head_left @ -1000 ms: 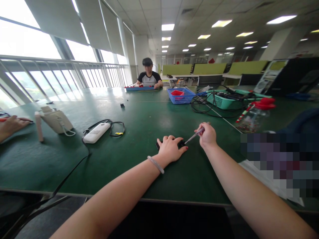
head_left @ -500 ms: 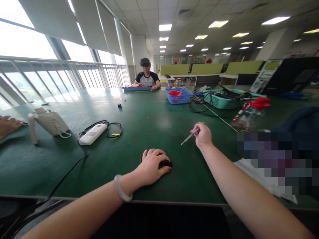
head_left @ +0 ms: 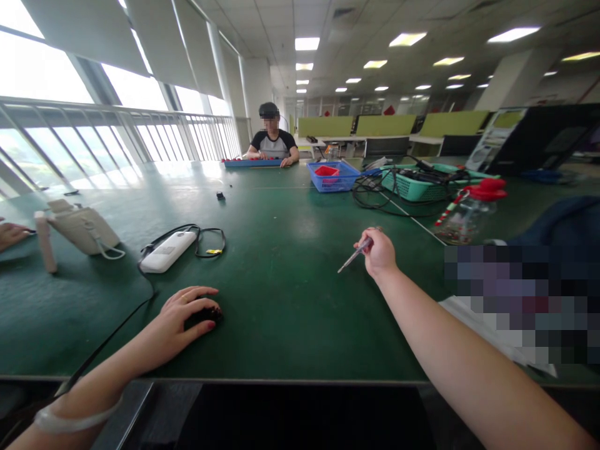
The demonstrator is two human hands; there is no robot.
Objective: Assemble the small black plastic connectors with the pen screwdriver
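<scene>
Fingers [head_left: 201, 292] of left hand [head_left: 175, 322] curled over a black part [head_left: 206, 314] on the tabletop [head_left: 285, 250] near its front edge, right hand [head_left: 379, 253] fingers clamped on a screwdriver [head_left: 351, 256] held above the tabletop, white charger [head_left: 167, 252] beyond the left hand

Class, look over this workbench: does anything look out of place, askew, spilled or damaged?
Only the black cables stand out: they spill in a loose tangle from the green basket onto the table. Left hand covering a small black part and right hand gripping a screwdriver look ordinary.
</scene>
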